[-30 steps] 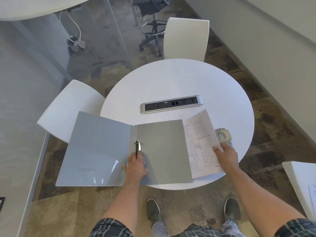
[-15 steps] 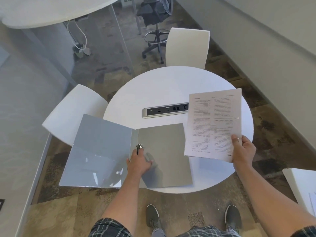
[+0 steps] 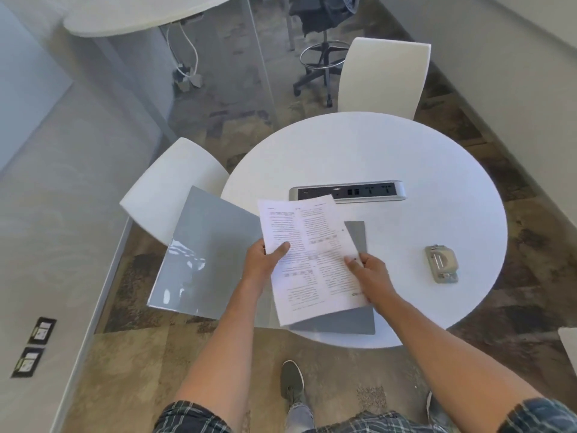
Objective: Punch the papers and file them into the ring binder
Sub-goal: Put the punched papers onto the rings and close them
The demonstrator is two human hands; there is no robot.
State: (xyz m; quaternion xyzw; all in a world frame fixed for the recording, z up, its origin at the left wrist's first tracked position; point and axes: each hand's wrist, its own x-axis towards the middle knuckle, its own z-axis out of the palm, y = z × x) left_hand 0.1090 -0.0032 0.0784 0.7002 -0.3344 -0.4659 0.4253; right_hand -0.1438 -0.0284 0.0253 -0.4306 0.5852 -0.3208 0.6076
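At the frame's center, the left hand (image 3: 265, 260) and right hand (image 3: 371, 273) gripped the printed papers (image 3: 312, 260) by opposite edges above the open grey ring binder (image 3: 206, 254). The hole punch (image 3: 441, 264) lay at right on the round white table (image 3: 359, 151), below the power strip (image 3: 368, 192).

A single wide-angle view is given, taken from the person's head and aimed forward and steeply down. The round white desk (image 3: 406, 157) is seen from above at close range, in the middle and right of the frame. Floor and shoes are caught at the near edge, chairs and wall at the far edge.
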